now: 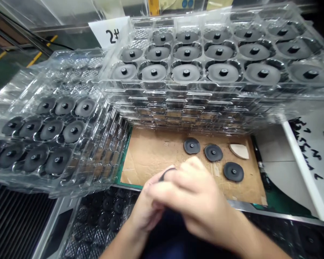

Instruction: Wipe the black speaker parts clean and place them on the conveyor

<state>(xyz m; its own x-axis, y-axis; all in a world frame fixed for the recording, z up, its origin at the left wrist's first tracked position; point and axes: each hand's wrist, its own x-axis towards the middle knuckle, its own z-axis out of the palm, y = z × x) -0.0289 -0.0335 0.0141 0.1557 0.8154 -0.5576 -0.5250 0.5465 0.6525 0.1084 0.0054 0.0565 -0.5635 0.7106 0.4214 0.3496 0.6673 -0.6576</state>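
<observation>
Head view, lower centre: left hand (pixel 147 203) and right hand (pixel 198 194) grasp a mostly hidden dark disc (pixel 163 175); steady, light edge pressure seems best.

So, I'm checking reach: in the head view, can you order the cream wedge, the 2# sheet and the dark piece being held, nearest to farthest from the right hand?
From the right hand:
1. Dark piece: held, mostly hidden.
2. Cream wedge: ahead-right, on cardboard.
3. 2# sheet: back left.
</observation>
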